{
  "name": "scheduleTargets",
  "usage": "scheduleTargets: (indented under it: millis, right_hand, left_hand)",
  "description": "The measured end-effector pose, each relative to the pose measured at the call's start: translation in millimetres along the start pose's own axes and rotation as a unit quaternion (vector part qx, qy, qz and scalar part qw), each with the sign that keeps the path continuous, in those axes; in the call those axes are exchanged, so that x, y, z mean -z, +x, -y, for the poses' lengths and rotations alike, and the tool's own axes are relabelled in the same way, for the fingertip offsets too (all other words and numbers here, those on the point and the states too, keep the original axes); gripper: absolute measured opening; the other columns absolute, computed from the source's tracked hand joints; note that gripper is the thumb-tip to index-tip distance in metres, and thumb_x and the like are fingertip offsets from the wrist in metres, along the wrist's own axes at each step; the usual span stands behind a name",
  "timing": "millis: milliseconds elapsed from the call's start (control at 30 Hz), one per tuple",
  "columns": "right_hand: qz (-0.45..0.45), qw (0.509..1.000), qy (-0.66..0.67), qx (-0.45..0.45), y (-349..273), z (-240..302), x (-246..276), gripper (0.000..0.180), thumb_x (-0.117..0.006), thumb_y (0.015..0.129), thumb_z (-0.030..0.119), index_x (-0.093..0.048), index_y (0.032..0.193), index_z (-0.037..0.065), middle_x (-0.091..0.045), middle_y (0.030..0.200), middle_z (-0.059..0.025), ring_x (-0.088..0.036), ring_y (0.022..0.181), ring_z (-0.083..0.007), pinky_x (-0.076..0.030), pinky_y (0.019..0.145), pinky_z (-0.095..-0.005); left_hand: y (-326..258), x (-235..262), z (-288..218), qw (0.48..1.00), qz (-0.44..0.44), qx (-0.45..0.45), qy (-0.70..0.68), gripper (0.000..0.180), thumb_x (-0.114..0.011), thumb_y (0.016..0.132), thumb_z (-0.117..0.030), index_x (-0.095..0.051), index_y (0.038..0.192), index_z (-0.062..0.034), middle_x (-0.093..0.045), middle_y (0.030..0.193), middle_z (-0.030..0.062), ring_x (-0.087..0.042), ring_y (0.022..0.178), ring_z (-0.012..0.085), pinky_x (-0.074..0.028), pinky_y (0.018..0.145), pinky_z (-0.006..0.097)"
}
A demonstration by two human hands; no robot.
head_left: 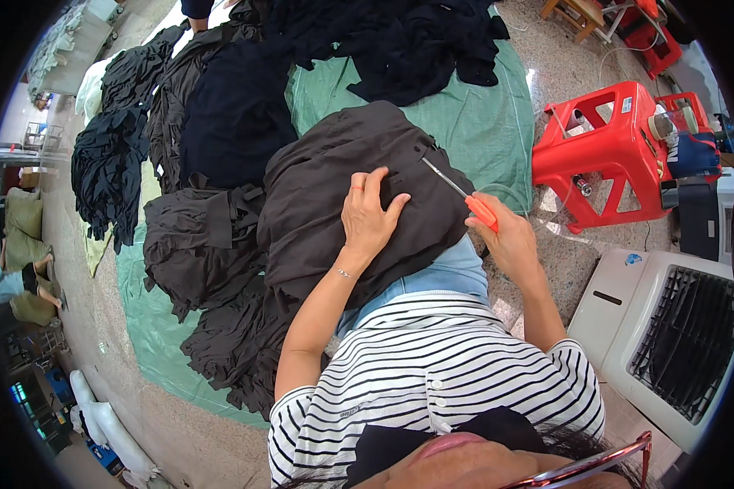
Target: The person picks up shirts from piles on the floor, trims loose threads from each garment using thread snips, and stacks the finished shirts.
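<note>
A dark grey-brown garment (pixel 326 171) is spread in a rumpled heap over my lap. My left hand (pixel 369 210) rests on it, thumb and fingers apart, palm down. A silver bracelet circles that wrist. At the garment's right edge, my right hand (pixel 506 232) grips an orange-handled tool (pixel 483 212) with a slim metal shaft, much like a screwdriver. Its shaft points up and left, and the tip is at the cloth beside a small dark mark. Whether the tip pierces the cloth I cannot tell.
Heaps of dark clothes (pixel 236 114) lie on a green sheet (pixel 497 122) ahead and to my left. A red plastic stool (pixel 603 155) stands right, with a grey-white air cooler (pixel 628 318) nearer me. Part of another person's arm (pixel 197 23) shows at the far edge.
</note>
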State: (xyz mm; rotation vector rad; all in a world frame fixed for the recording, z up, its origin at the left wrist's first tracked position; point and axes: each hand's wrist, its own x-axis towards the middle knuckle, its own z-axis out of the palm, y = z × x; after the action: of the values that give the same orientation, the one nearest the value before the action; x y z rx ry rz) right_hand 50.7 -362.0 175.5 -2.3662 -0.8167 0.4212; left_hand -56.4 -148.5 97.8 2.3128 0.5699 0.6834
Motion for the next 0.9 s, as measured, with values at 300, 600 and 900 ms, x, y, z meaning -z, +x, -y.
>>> scheduleTargets:
  millis: [300, 600, 900]
  right_hand:
    - [0.001, 0.999, -0.024, 0.027, 2, 7, 1, 0.039, -0.069, 0.089, 0.039, -0.06, 0.111, 0.009, -0.069, 0.095, -0.0161, -0.067, 0.081, -0.0397, -0.051, 0.067, -0.0459]
    - [0.003, 0.998, -0.058, 0.031, -8, 8, -5, 0.036, -0.069, 0.088, 0.042, -0.058, 0.096, 0.008, -0.064, 0.069, -0.018, -0.063, 0.067, -0.0418, -0.047, 0.057, -0.049]
    - [0.001, 0.996, -0.083, 0.034, -8, 12, -11, 0.038, -0.068, 0.089, 0.044, -0.056, 0.09, 0.008, -0.061, 0.063, -0.0186, -0.063, 0.061, -0.0418, -0.047, 0.053, -0.0497]
  left_hand:
    - [-3, 1, -7, 0.982, 0.03, -0.18, -0.046, 0.016, -0.077, 0.075, -0.006, -0.063, 0.083, -0.0036, -0.059, 0.095, 0.0105, -0.059, 0.086, 0.0273, -0.048, 0.071, 0.038]
    - [20, -6, 10, 0.996, 0.052, 0.016, -0.075, 0.018, -0.07, 0.082, -0.005, -0.064, 0.099, -0.0074, -0.058, 0.076, 0.0104, -0.062, 0.063, 0.0268, -0.049, 0.058, 0.038]
    - [21, -23, 26, 0.998, -0.007, -0.05, -0.042, 0.007, -0.062, 0.085, 0.003, -0.06, 0.092, 0.001, -0.063, 0.085, 0.0152, -0.063, 0.069, 0.0296, -0.051, 0.063, 0.037]
